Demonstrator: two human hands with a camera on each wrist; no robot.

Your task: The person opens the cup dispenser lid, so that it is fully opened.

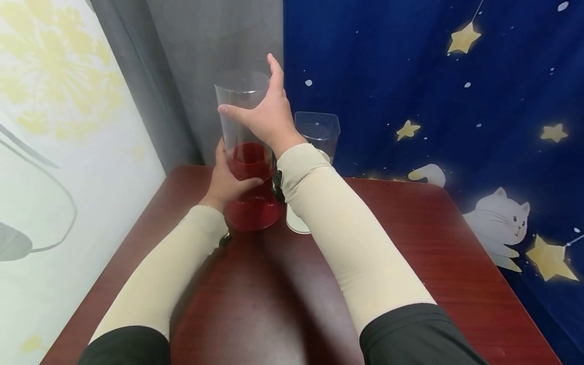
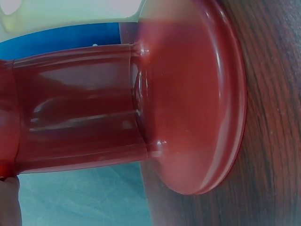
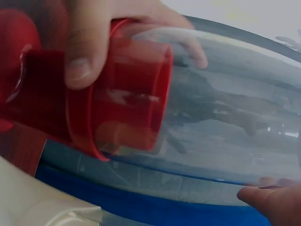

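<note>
In the head view a tall clear plastic tube (image 1: pixel 237 119) stands in a red holder with a round base (image 1: pixel 253 213) on the table. My left hand (image 1: pixel 228 180) grips the holder's red collar (image 3: pixel 82 117), its thumb across the front. Higher up, my right hand (image 1: pixel 269 114) holds the clear tube, thumb over its near side and one finger sticking up beside the rim. In the right wrist view the tube's lower end surrounds a red inner ring (image 3: pixel 136 89). The left wrist view shows the red stem (image 2: pixel 80 108) above the wide base.
Behind my right forearm stands a clear container (image 1: pixel 318 126) with a white base (image 1: pixel 297 221), partly hidden. The reddish-brown table (image 1: pixel 388 223) ends at a grey curtain (image 1: pixel 219 30) and a blue starry curtain (image 1: pixel 365 61). A white patterned panel (image 1: pixel 68 142) is at the left.
</note>
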